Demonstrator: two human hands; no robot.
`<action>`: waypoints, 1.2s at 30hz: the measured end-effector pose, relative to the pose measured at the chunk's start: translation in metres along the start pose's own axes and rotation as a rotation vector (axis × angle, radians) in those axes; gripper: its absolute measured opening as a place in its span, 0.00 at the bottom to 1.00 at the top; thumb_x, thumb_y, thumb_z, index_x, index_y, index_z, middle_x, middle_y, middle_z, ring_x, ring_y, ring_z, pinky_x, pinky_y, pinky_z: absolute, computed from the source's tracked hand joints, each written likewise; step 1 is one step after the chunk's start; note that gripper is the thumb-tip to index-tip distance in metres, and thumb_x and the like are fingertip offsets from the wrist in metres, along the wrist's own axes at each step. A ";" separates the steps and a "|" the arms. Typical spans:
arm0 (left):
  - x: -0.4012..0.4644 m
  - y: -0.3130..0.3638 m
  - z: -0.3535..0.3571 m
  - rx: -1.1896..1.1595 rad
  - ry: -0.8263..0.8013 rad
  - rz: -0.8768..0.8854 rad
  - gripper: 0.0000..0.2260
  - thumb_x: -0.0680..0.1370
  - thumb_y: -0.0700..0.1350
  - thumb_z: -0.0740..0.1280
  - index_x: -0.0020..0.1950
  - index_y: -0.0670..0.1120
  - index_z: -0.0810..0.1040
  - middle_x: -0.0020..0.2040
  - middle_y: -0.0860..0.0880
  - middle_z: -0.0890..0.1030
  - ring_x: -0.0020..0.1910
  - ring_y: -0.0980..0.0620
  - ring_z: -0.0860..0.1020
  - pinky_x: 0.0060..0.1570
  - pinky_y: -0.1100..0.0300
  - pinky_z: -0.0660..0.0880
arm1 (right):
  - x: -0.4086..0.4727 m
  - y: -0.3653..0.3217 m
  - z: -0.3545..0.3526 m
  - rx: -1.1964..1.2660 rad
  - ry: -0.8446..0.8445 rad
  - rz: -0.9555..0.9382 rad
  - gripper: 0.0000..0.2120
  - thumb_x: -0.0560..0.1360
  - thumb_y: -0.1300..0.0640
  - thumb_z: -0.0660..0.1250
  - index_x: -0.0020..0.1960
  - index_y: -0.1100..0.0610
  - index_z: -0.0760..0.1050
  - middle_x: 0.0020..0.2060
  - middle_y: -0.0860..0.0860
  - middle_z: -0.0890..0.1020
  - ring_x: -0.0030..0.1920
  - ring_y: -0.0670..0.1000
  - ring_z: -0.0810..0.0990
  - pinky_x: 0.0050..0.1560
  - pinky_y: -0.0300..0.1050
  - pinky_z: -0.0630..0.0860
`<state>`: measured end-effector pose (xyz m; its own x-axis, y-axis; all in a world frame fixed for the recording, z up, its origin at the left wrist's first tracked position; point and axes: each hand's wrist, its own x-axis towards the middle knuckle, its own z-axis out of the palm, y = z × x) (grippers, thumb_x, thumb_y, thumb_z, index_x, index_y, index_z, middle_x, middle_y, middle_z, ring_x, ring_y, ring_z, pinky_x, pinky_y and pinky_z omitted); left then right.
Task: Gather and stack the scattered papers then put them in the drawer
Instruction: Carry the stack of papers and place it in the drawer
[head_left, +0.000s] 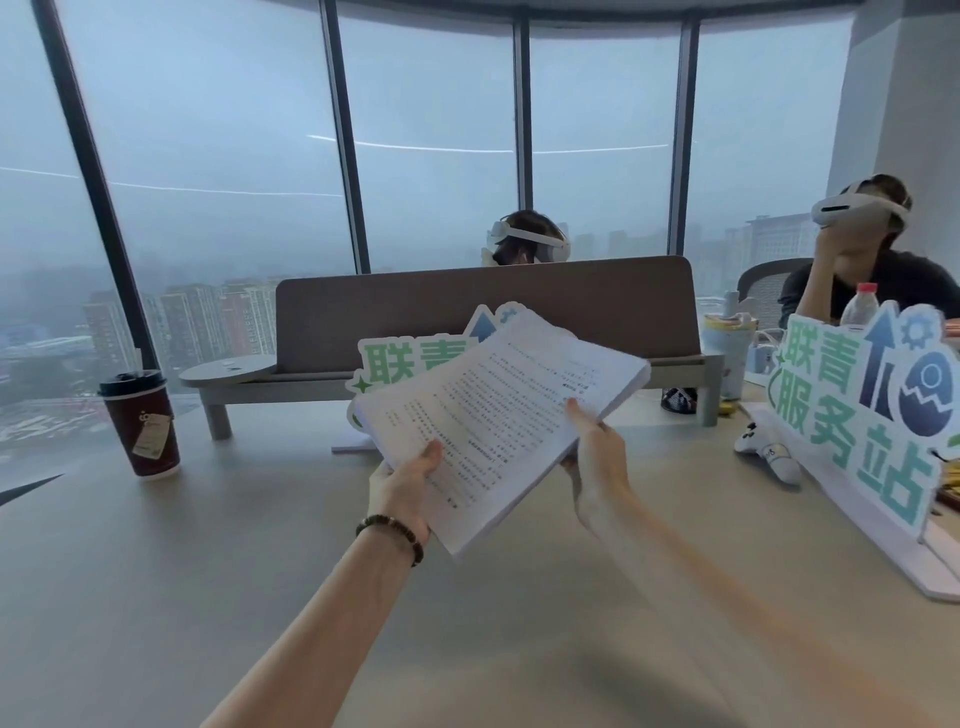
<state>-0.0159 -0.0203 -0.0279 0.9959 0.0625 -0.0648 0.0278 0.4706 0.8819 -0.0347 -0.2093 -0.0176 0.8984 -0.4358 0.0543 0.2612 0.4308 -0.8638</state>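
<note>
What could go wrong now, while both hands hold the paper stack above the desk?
The paper stack is tilted and gripped only at its near edges by the left hand and right hand; loose sheets might slide out. A wide swing left could tip the coffee cup. No drawer is visible yet.

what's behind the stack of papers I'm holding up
A green-and-white sign stands behind the paper stack, which both the left hand and right hand hold. Its lower right part is covered.
</note>
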 end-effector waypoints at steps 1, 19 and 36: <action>0.003 0.006 -0.007 0.027 -0.017 0.032 0.10 0.75 0.36 0.71 0.55 0.44 0.79 0.51 0.44 0.84 0.47 0.43 0.82 0.41 0.51 0.79 | 0.004 -0.008 -0.005 0.038 0.002 -0.008 0.07 0.81 0.56 0.65 0.56 0.58 0.77 0.48 0.53 0.84 0.48 0.52 0.82 0.52 0.50 0.80; 0.008 0.036 -0.073 0.527 -0.219 0.442 0.04 0.75 0.37 0.71 0.47 0.45 0.84 0.44 0.47 0.86 0.43 0.46 0.85 0.40 0.50 0.83 | 0.018 -0.002 -0.037 -0.439 -0.287 -0.145 0.11 0.82 0.57 0.64 0.63 0.55 0.74 0.53 0.53 0.86 0.50 0.56 0.86 0.51 0.59 0.83; 0.010 0.024 -0.077 0.476 -0.155 0.456 0.04 0.75 0.43 0.72 0.48 0.46 0.84 0.44 0.47 0.87 0.45 0.45 0.85 0.44 0.46 0.82 | 0.000 0.019 -0.030 -0.441 -0.214 -0.248 0.11 0.80 0.52 0.66 0.59 0.55 0.77 0.49 0.50 0.87 0.43 0.51 0.87 0.41 0.48 0.82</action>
<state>-0.0114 0.0592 -0.0435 0.9168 0.0198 0.3989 -0.3987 -0.0137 0.9170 -0.0400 -0.2250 -0.0485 0.8925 -0.2918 0.3439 0.3426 -0.0570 -0.9377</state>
